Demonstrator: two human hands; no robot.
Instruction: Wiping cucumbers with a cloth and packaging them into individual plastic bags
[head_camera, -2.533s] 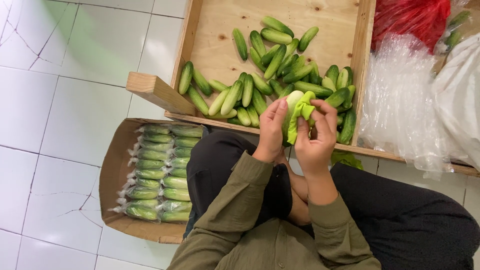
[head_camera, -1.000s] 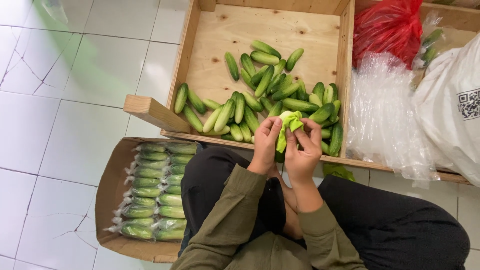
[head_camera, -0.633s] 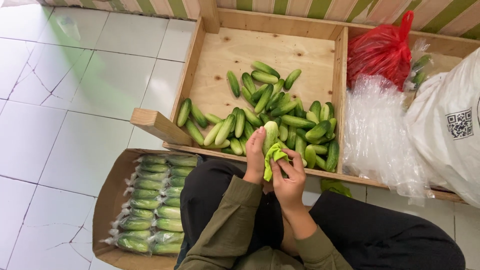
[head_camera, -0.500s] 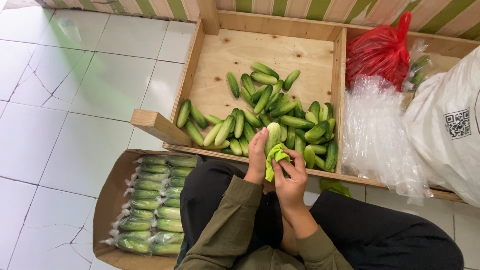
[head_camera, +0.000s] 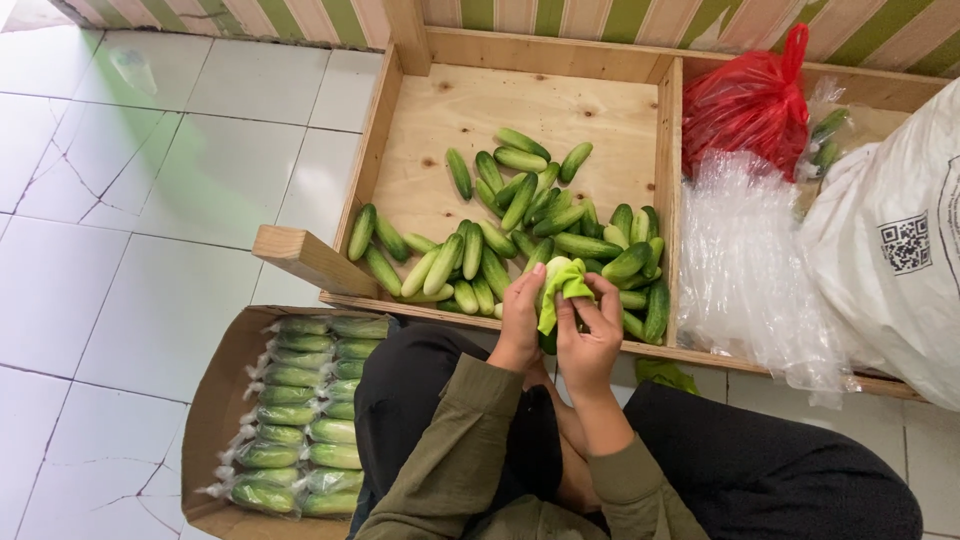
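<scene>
Holding: both hands meet over the near edge of the wooden crate (head_camera: 400, 150), working one cucumber (head_camera: 553, 270) and a yellow-green cloth (head_camera: 560, 295).
Left hand (head_camera: 520, 318): fingers closed around the cucumber's left side, clamped on it.
Right hand (head_camera: 592, 335): fingers curled onto the cloth, pressing it against the cucumber; thumb side faces the left hand.
Cucumber in hand: pale green, upright, its lower end hidden between the palms; it sits just above the crate's near rail, right of the middle.
Loose cucumbers (head_camera: 500, 235): a heap on the crate floor, thickest toward the near right corner, thinning toward the far edge; far left part of the crate floor bare wood.
Cardboard box (head_camera: 215, 390): on the tiled floor (head_camera: 120, 230) beside the person's left knee, just in front of the crate's near left corner; holds wrapped cucumbers (head_camera: 300, 410) in two rows, each in clear film.
Clear plastic bags (head_camera: 750, 270): piled beyond the crate's right wall.
Red bag (head_camera: 750, 100): behind the clear plastic, at the far right.
White sack (head_camera: 900, 250): at the right edge of view.
Clothing: olive sleeves (head_camera: 450, 450), dark trousers.
</scene>
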